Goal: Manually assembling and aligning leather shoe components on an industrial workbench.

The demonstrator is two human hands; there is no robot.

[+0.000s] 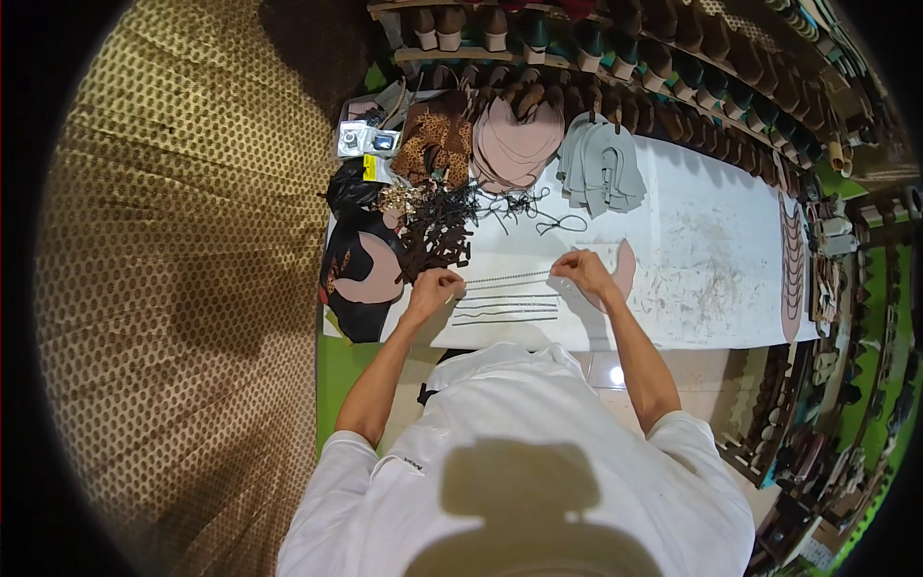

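Between my two hands a thin dark beaded-looking strip [507, 280] is stretched nearly level just over the white tabletop. My left hand [439, 287] pinches its left end, and my right hand [580, 270] pinches the right end. Nearer to me lie several similar strips [507, 308], laid out in roughly parallel rows. A pale pink curved piece [625, 267] shows beside my right hand, partly covered by it. To the left of my left hand, another pink curved piece [371, 271] rests on black material [361, 322]. A heap of short dark brown strips [437, 236] sits just beyond that hand.
Tangled black cords [519, 202], stacked pink pieces [517, 144], grey pieces [601, 165] and leopard-print pieces [433, 144] line the far side of the white table [711, 317]. Shelves of shoes [663, 67] stand behind and to the right. A patterned gold curtain [192, 192] hangs at left.
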